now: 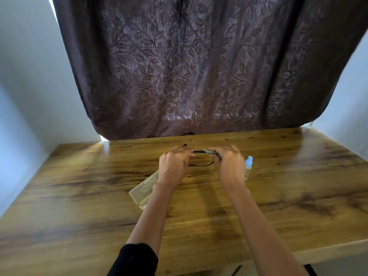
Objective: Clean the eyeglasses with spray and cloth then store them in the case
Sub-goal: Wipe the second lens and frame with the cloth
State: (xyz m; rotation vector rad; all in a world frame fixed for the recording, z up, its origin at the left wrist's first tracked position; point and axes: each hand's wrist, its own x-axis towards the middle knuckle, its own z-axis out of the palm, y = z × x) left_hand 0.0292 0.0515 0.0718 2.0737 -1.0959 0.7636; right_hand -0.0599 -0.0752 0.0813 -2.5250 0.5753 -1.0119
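Note:
Dark-framed eyeglasses (200, 152) are held between both hands above the middle of the wooden table (79, 196). My left hand (173, 166) grips the left end of the frame. My right hand (229, 164) pinches a small grey-green cloth (209, 151) against the right end. One temple arm (201, 164) hangs below, between the hands. A translucent glasses case (144, 188) lies on the table, partly under my left wrist. A small clear spray bottle (248, 167) with a light blue cap lies just right of my right hand.
A dark brown leaf-patterned curtain (179, 66) hangs behind the table's far edge. Pale walls flank it on both sides. The table's near edge runs across the bottom of the view.

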